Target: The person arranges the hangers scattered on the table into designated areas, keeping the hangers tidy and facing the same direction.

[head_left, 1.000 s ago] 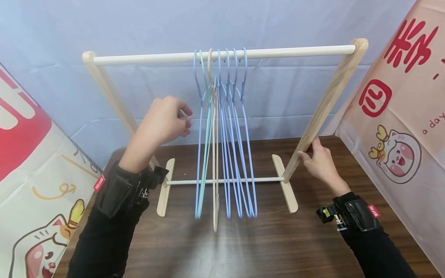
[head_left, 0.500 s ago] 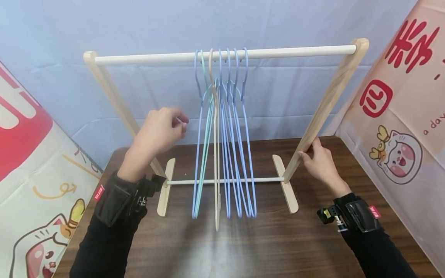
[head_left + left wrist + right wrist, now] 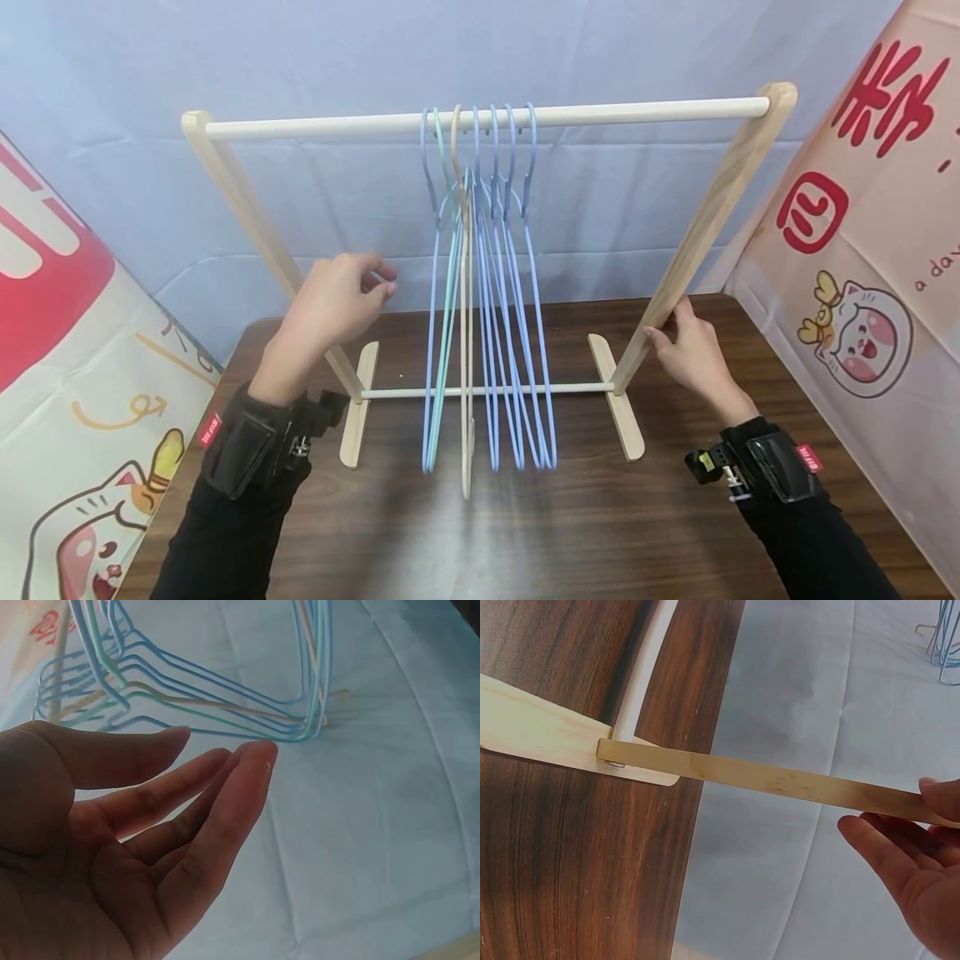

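Note:
A small clothes rack [image 3: 637, 112] with wooden posts and white bars stands on the table. From the middle of its top bar hang a blue hanger [image 3: 431, 333], a teal hanger [image 3: 445, 333], a beige hanger [image 3: 463, 367] and several more blue hangers to the right. My left hand [image 3: 337, 296] is in the air left of the hangers, apart from them; its fingers are loosely bent and hold nothing. In the right wrist view, my right hand [image 3: 937, 892] pinches the rack's right post [image 3: 780, 780] between thumb and fingers, low down.
The dark wooden table [image 3: 360, 533] reaches back to a pale blue cloth [image 3: 637, 50]. Printed panels with cartoon cats flank it, a left panel [image 3: 45, 433] and a right panel [image 3: 885, 433]. Two wooden feet [image 3: 622, 417] and a low white crossbar [image 3: 397, 393] brace the rack.
My left hand has drawn down and to the left, farther from the hangers. The hangers sway very slightly. My right hand stays on the post.

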`<state>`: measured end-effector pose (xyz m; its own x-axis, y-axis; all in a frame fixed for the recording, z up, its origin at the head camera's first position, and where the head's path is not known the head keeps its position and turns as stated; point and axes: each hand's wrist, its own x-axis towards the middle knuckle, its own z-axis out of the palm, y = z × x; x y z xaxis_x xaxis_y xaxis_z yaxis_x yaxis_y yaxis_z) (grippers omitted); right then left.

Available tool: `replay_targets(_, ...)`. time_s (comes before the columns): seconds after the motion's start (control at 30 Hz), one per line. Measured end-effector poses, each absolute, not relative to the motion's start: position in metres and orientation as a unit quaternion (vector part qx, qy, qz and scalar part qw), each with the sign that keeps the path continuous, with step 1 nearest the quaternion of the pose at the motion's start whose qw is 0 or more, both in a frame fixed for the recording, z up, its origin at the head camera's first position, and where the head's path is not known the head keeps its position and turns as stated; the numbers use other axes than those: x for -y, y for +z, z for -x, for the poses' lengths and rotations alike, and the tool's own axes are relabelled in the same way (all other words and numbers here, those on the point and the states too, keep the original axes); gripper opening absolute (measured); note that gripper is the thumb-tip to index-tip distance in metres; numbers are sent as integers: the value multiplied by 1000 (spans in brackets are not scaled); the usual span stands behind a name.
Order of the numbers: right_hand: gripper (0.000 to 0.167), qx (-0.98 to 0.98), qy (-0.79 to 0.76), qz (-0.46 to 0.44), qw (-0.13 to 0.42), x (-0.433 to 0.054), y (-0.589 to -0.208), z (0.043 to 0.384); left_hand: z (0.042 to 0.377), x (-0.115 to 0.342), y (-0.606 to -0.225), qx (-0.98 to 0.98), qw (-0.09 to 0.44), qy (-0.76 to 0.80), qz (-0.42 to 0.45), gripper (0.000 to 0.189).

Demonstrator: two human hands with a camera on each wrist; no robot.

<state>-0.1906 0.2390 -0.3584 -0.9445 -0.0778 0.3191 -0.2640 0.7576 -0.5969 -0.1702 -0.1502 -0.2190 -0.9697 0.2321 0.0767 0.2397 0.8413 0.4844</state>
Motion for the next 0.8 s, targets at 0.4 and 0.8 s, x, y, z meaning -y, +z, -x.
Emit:
replay_targets(0.4,41,928,334,-92,136,-240,-362,189,169,157,-231,962,7,-247,114,28)
replay_targets(0.8,37,926,340,-88,136,-238,-366,185,167,164,-244,961,7,-255,107,28)
